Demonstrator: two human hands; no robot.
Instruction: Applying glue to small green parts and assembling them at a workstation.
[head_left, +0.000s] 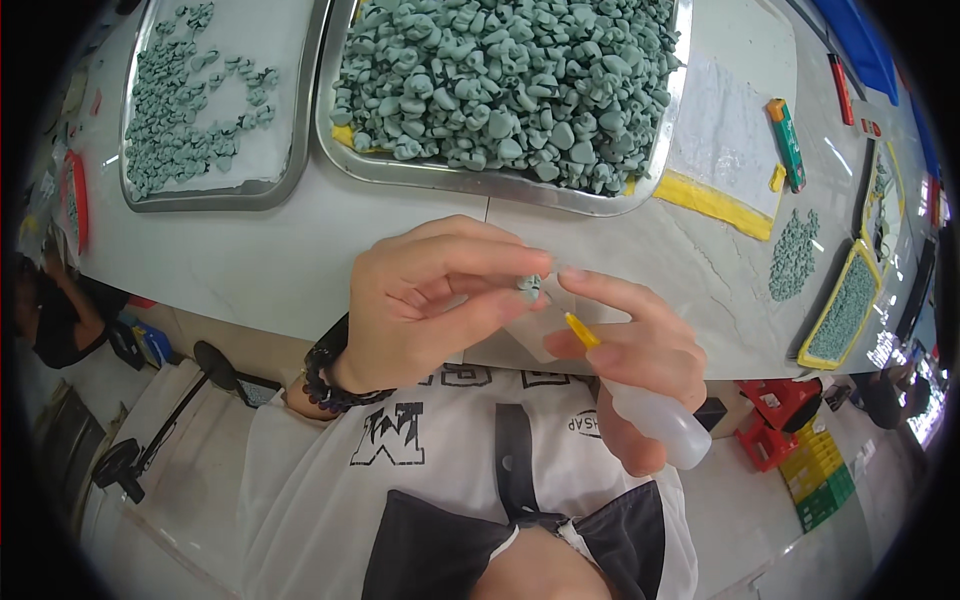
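Between the thumb and fingertips of my left hand (430, 290) is a small grey-green moulded piece (529, 285) with dark lines on it. My right hand (645, 345) is wrapped round a translucent white squeeze bottle (672, 432). The bottle's yellow tip (580, 328) carries a thin needle that points up and left at the piece. Whether the needle touches the piece, I cannot tell. The right index finger reaches out close to the left fingertips. Both hands are above the table's near edge.
Ahead stands a metal tray (450, 180) heaped with similar grey-green pieces. Left of it, another tray (230, 195) holds pieces spread on white. A yellow-edged sheet (715, 205), a green box (787, 145), loose small pieces (793, 255) and a yellow-rimmed tray (806, 358) lie to the right.
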